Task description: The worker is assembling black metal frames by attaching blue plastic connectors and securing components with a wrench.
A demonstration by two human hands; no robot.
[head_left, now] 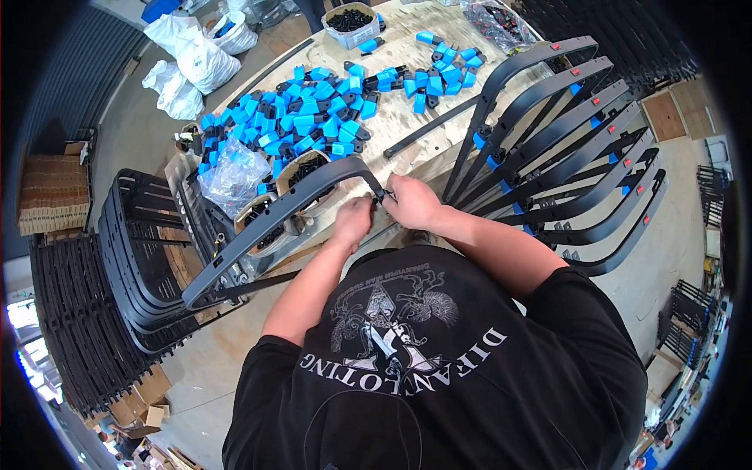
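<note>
A dark grey curved plastic frame [290, 205] lies across the table's near edge, running from lower left up to a bend in front of me. My left hand [353, 218] grips the frame just below that bend. My right hand [410, 201] is closed on the frame's end at the bend, pinching a small black part [381, 195] against it. Both forearms come up from my black printed shirt.
A heap of blue and black plastic clips [313, 117] covers the plywood table [407, 117]. Finished frames [564, 149] with blue and red fittings lean at right. Bare frames [141, 251] are stacked at left. Tubs of black screws [350, 21] and clear bags [233, 174] sit nearby.
</note>
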